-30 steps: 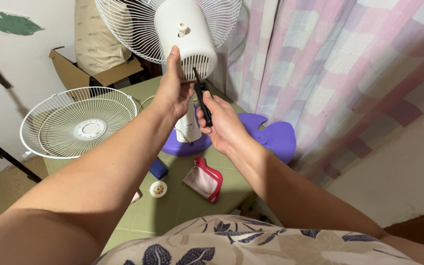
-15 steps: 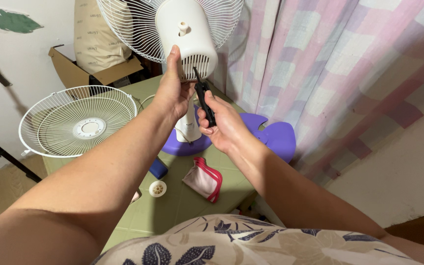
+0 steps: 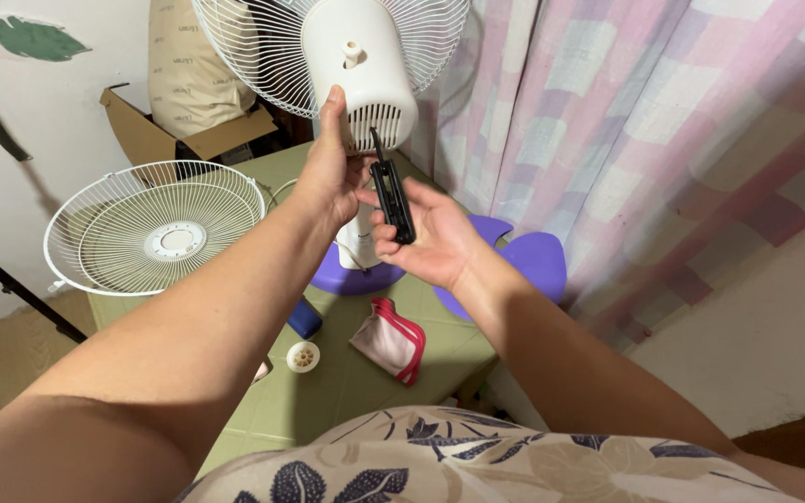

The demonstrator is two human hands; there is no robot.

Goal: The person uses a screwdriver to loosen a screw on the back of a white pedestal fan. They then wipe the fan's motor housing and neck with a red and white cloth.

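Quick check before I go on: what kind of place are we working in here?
Probably a room in a home, used as a makeshift repair spot: a checked curtain, an open cardboard box against the wall, and a green table holding fan parts.

A home room: checked curtain, cardboard box, green table.

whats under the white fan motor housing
Under the motor housing the right hand holds a black tool, tip at its vents. Lower stands the purple base; both hands hide most of the white neck.
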